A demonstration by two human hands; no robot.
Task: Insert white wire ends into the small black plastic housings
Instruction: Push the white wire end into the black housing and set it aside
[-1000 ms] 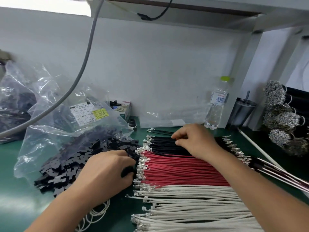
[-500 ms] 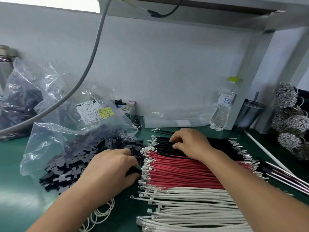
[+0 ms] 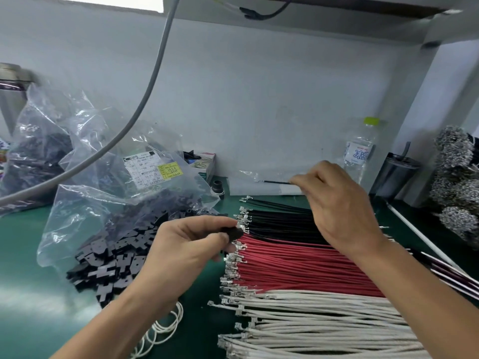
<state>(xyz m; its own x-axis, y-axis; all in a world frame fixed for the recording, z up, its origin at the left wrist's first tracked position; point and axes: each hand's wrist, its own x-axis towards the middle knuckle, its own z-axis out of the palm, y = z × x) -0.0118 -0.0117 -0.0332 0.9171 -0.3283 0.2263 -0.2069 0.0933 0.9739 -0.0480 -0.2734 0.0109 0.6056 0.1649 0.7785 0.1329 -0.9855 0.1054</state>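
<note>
Seen from above and behind two bare hands at a green table point(image 3: 23, 255).

Left hand point(image 3: 181, 252) raised just above the table, its grip closed on one small black plastic housing point(image 3: 233, 233), pinched between thumb and fingertips. Housing held just beside the metal tips of the wire rows.

Right hand point(image 3: 337, 203) raised higher, near the back wall, its grip closed on a single thin black wire point(image 3: 276, 182), pinched at the fingertips. Wire pointing left, level, clear of the table.

Laid flat on the table under and between the hands, three bands of cut wires side by side, metal terminals all facing left: black wires point(image 3: 280, 224) farthest, red wires point(image 3: 298, 268) in the middle, white wires point(image 3: 311, 322) nearest. White wires untouched by either hand.

To the left, a heap of loose black housings point(image 3: 108, 268) spilling from a clear plastic bag point(image 3: 103, 182) bearing a white and yellow label. Another clear bag point(image 3: 39, 151) of dark parts farther left.

At the back right, a water bottle point(image 3: 360, 149) with a green cap, upright, next to a dark tumbler point(image 3: 396, 174) with a straw. Bundles of silvery terminals point(image 3: 456, 182) at the far right edge. A grey cable point(image 3: 145, 99) hanging across the upper left. A few white loops point(image 3: 166, 327) lying below the left wrist.
</note>
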